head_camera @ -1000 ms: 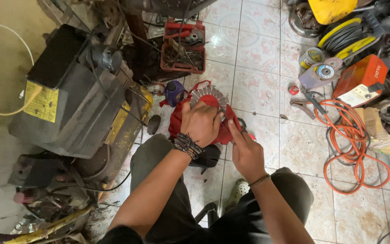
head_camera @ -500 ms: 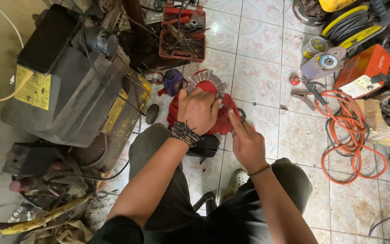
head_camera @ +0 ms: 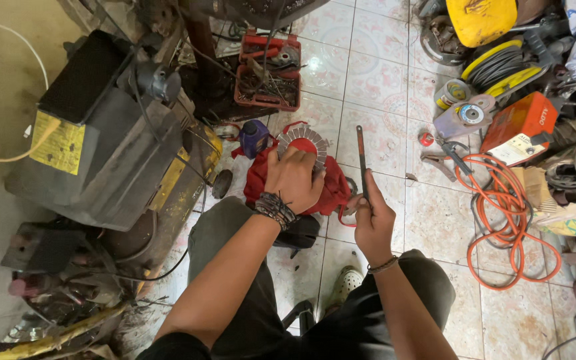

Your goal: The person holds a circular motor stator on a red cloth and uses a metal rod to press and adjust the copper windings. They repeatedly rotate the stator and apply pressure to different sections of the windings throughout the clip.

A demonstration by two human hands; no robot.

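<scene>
1. The person's left hand point(head_camera: 295, 179) is closed over one round finned metal part point(head_camera: 303, 138), whose grey fins fan out above the knuckles.
2. That part sits on one red machine body point(head_camera: 328, 190), which rests on the tiled floor point(head_camera: 381, 80) just ahead of the person's knees; the left hand covers its middle.
3. The right hand point(head_camera: 371, 217) is clenched around the lower end of one long, thin dark tool point(head_camera: 361, 160), which points up and away from the person, just right of the red body.
4. Two wrist bands show: a stack of dark bracelets point(head_camera: 275, 210) on the left wrist and one thin band point(head_camera: 383, 265) on the right.
5. One small dark blue bottle point(head_camera: 255, 137) stands just left of the finned part.
6. One red tray point(head_camera: 268, 79) of mixed tools lies farther up the floor, beyond the blue bottle.
7. One large dark grey machine point(head_camera: 101, 153) with a yellow label fills the left side, well apart from both hands.
8. One coiled orange cable point(head_camera: 501, 220) lies on the tiles to the right of the right hand.
9. One orange box point(head_camera: 518, 127) sits above that coil, near one yellow reel point(head_camera: 495, 67) wound with dark cable.
10. One shoe point(head_camera: 347, 283) shows between the person's legs.
</scene>
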